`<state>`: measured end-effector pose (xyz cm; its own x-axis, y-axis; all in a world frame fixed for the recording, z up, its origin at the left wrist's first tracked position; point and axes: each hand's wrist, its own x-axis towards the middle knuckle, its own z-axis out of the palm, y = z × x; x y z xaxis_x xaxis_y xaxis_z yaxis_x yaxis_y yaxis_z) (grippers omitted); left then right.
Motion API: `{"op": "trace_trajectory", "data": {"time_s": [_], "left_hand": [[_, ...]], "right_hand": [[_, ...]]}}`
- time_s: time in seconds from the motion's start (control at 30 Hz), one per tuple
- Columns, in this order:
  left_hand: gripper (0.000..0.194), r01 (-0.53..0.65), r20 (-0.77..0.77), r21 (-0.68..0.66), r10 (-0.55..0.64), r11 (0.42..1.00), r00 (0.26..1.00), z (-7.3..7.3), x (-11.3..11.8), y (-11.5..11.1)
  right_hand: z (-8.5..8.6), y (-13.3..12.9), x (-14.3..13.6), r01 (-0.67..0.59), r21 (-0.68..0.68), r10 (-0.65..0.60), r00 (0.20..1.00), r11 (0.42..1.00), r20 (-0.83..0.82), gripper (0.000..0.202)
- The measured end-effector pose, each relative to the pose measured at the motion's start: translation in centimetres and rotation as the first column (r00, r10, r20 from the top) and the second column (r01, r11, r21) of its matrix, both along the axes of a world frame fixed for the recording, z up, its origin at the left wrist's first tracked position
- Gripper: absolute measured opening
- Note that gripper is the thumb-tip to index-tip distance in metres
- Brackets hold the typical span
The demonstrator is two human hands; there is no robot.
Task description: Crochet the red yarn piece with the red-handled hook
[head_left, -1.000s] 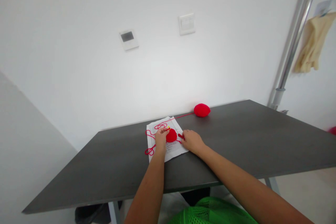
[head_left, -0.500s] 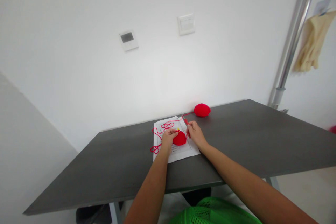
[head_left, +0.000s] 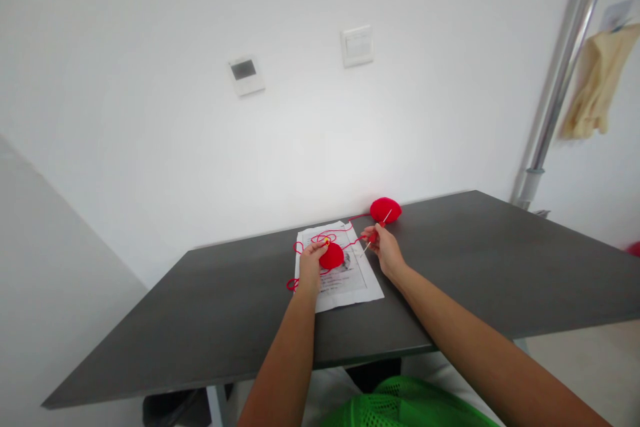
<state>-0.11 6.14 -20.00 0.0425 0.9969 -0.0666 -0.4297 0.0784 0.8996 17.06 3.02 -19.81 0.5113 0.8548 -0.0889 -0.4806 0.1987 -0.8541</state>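
Observation:
My left hand (head_left: 311, 265) holds a small round red crocheted piece (head_left: 332, 256) just above a printed sheet of paper (head_left: 350, 280). A tiny yellow marker sits at the piece's upper edge. My right hand (head_left: 385, 248) grips a thin crochet hook (head_left: 379, 230) with a red handle, lifted to the right of the piece. Loose red yarn (head_left: 320, 239) loops over the paper's top and runs to a red yarn ball (head_left: 385, 210) by the wall.
The dark grey table (head_left: 200, 320) stands against a white wall with a switch (head_left: 357, 46) and a small panel (head_left: 245, 75). A metal pole (head_left: 560, 80) with hanging cream gloves (head_left: 593, 90) rises at the right. Green mesh (head_left: 405, 407) lies at the bottom.
My right hand picked the hook up from beside the piece and lifted it up and to the right. My left hand raised the crocheted piece slightly off the paper.

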Motion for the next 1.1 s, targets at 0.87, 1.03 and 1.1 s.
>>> {"op": "trace_trajectory", "data": {"time_s": [0.87,1.03,1.1], "left_hand": [[0.029,-0.019,-0.141,0.100,0.033,0.995,0.989,-0.4,0.0,0.5],[0.025,0.030,-0.259,0.155,0.012,0.987,0.966,-0.4,0.0,0.5],[0.023,0.049,-0.280,0.178,0.003,0.983,0.960,-0.5,0.0,0.5]], "right_hand": [[1.7,-1.7,-0.7,-0.446,0.274,0.451,0.891,0.852,0.048,0.018],[1.8,-2.1,-1.4,-0.514,0.299,0.488,0.858,0.804,0.160,0.028],[1.7,-2.1,-1.6,-0.547,0.288,0.512,0.837,0.786,0.192,0.033]]}}
